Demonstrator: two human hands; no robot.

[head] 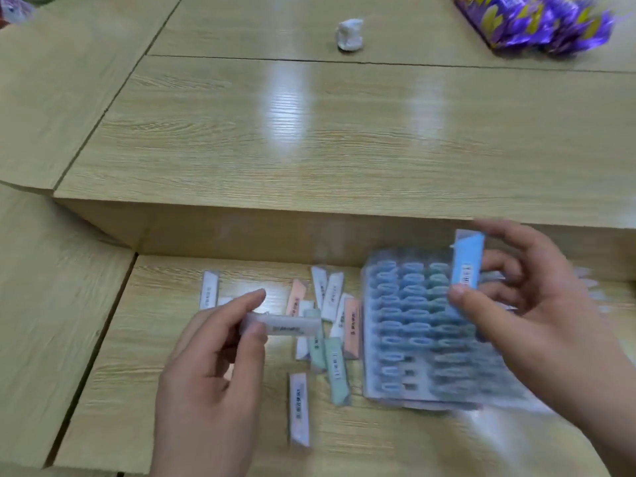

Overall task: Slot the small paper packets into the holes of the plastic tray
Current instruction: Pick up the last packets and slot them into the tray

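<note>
Head view: the right hand pinches a light-blue paper packet btw thumb and fingertips, long axis near upright, over the far side of the clear plastic tray with rows of holes. It looks mostly filled. The left hand pinches a white paper packet crosswise, pointing trayward. Spare pastel packets lie just left of the tray. Right hand's nearer, so probably its packet goes first, end-down.

Two orange paper packets, two green packets, one blue packet, about seven white packets, one clear plastic tray.
</note>
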